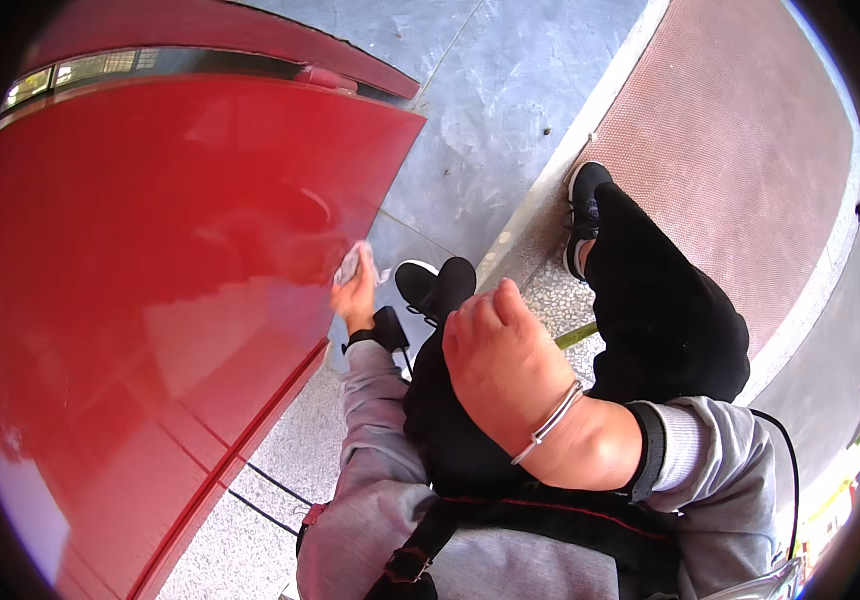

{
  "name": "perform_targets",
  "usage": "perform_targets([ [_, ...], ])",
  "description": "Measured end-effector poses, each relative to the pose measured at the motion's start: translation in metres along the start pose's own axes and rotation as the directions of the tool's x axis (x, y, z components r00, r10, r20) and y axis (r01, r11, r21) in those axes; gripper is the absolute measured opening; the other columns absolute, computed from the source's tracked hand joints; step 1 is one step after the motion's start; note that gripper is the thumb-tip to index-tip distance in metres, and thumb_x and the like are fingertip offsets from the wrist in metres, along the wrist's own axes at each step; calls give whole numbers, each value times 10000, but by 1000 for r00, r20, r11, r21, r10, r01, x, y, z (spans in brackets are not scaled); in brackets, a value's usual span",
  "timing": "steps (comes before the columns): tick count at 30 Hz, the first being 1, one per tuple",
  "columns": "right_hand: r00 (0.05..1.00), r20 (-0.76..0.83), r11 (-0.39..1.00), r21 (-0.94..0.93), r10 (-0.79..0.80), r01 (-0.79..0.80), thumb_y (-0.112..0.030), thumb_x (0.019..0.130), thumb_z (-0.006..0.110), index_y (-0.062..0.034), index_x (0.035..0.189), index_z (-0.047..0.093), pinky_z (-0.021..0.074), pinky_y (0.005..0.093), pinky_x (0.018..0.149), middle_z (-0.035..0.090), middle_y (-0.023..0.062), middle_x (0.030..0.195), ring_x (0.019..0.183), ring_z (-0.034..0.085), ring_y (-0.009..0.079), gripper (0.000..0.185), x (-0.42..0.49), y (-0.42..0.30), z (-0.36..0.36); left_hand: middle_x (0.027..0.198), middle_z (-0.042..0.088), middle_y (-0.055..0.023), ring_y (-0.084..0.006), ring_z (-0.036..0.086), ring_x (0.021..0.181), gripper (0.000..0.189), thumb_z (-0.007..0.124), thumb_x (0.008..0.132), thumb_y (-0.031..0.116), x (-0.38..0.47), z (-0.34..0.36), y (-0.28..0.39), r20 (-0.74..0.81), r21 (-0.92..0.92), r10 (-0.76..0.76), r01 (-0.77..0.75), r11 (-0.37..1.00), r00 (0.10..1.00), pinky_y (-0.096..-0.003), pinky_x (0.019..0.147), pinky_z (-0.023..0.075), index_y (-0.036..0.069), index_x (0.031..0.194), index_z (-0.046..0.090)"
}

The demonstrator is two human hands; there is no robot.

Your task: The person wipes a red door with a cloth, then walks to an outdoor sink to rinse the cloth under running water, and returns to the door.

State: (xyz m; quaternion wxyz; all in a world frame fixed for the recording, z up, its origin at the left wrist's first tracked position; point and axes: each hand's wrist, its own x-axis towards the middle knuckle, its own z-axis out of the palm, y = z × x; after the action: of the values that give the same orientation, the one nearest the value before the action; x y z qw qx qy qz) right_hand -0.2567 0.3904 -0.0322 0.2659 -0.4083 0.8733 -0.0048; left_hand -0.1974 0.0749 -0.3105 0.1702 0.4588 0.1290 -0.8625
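My left hand (355,298) holds a crumpled whitish cloth or tissue (355,259) at the right edge of a large, glossy red panel (174,202). A wrist strap with a black box (389,328) sits on that wrist. Smeary streaks and reflections show on the panel near the cloth. My right hand (505,352) hovers or rests above my black-trousered thigh, back upward, a silver bangle (550,424) on its wrist. Its fingers are curled and mostly hidden, so I cannot tell whether they hold anything. A greenish-yellow strip (576,335) shows just beyond it.
Beyond the panel lies a grey tiled floor (497,112). A pale raised edge (542,187) borders a reddish textured mat or surface (730,150). My black shoes (587,202) stand apart. Speckled terrazzo (272,480) lies beside the panel, with black cords (272,480) crossing it.
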Motion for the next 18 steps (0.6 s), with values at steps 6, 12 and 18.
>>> perform_targets([
  [6,999,36,998,-58,26,-24,-274,833,553,-43,1099,659,319,505,992,615,118,1068,1091,528,293,368,13,2,-2,1301,483,-251,-355,484,1200,367,376,978,131,65,63,-152,194,247,-430,380,891,882,-452,1069,395,-119,1242,427],
  [12,1000,12,998,-62,20,-20,-199,837,501,-31,1066,643,365,415,964,619,102,1018,1026,548,256,317,23,-3,-7,1287,492,-234,-312,492,1199,346,348,953,17,9,71,-90,136,150,-379,359,921,915,-399,1063,411,-123,1261,416],
  [18,998,-19,995,-85,-59,57,-201,817,543,-48,1089,635,367,392,947,619,76,1036,1027,553,244,325,13,-12,-11,1336,446,-234,-331,433,1255,372,313,959,15,-149,36,84,113,106,125,-137,985,986,-417,1078,397,-149,1289,360],
])
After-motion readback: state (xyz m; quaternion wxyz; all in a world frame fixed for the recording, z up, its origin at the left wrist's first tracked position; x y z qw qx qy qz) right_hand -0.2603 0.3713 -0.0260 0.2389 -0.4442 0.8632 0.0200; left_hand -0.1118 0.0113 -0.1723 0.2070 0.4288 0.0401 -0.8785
